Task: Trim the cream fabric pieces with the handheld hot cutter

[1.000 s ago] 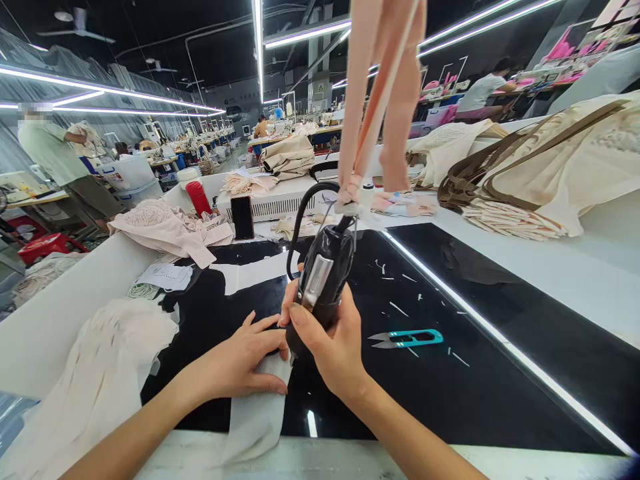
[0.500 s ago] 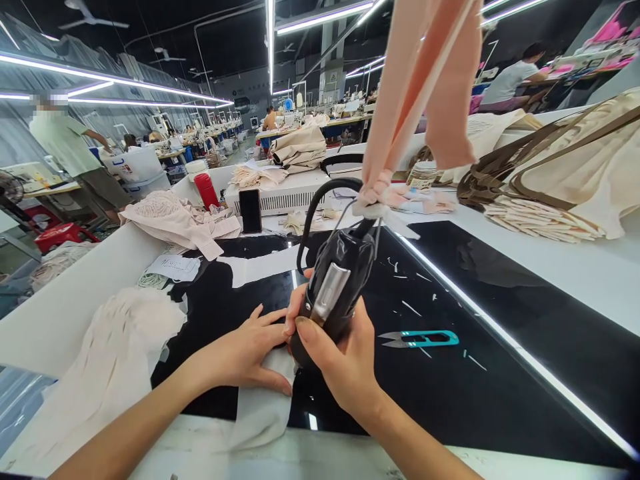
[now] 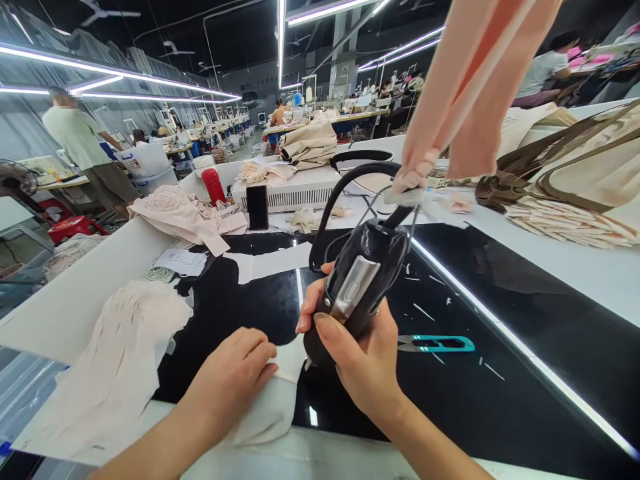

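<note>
My right hand (image 3: 363, 360) is wrapped round a black corded power tool (image 3: 367, 240) with a metal plate on its side. The tool leans, its lower tip close to the edge of a pale cloth piece (image 3: 275, 403); I cannot tell whether they touch. Knotted peach fabric strips (image 3: 445, 113) hang from above to the tool's top, where a black cable loops away. My left hand (image 3: 233, 377) is closed on the cloth, fingers curled together. Teal thread snips (image 3: 443, 343) lie on the black work surface (image 3: 480, 400), right of the tool.
Slitted pale fabric (image 3: 125, 347) lies at the left. Garment pieces (image 3: 175, 210), a phone (image 3: 257, 207) and a red bottle (image 3: 213, 187) are along the back. Stacked pieces with brown straps (image 3: 570, 223) sit at the right. White scraps dot the surface. A person (image 3: 80, 137) stands beyond.
My left hand's spread fingers have curled in and closed on the cloth. The tool in my right hand sits further right in view. The whole view has shifted slightly.
</note>
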The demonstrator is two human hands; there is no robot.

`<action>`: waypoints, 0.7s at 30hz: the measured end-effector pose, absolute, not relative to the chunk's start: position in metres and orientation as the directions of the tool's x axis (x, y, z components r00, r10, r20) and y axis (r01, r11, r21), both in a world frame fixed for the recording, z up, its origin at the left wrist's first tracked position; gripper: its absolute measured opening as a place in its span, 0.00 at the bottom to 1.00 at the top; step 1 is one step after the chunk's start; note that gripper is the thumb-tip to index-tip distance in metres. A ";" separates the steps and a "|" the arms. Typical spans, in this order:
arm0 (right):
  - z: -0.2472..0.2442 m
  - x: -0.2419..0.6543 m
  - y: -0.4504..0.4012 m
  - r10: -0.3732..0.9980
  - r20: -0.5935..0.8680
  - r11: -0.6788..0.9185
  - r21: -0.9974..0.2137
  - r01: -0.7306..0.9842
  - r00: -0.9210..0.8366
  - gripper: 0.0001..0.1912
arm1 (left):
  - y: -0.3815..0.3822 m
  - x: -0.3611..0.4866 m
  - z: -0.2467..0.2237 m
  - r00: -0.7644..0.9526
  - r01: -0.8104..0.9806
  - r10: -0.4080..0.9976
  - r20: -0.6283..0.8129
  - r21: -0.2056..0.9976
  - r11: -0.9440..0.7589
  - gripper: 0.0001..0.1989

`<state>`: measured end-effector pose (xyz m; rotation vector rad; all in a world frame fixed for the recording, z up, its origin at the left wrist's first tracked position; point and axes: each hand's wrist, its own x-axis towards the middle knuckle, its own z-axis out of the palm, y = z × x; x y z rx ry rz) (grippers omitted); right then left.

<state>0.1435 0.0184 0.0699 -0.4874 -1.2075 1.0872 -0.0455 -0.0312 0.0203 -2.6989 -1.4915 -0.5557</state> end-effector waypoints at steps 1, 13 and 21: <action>0.071 0.144 0.019 0.864 0.501 0.442 -0.792 -0.422 -0.036 0.09 | -0.038 -0.045 0.018 0.484 0.825 0.814 0.320 0.145 -0.547 0.04; 0.066 0.149 0.021 0.868 0.493 0.428 -0.801 -0.418 -0.055 0.16 | -0.029 -0.065 0.015 0.701 0.630 0.614 0.363 0.090 -0.771 0.11; 0.060 0.158 0.016 0.874 0.477 0.401 -0.817 -0.414 -0.094 0.18 | -0.015 -0.060 0.012 0.618 0.675 0.678 0.397 0.174 -0.717 0.14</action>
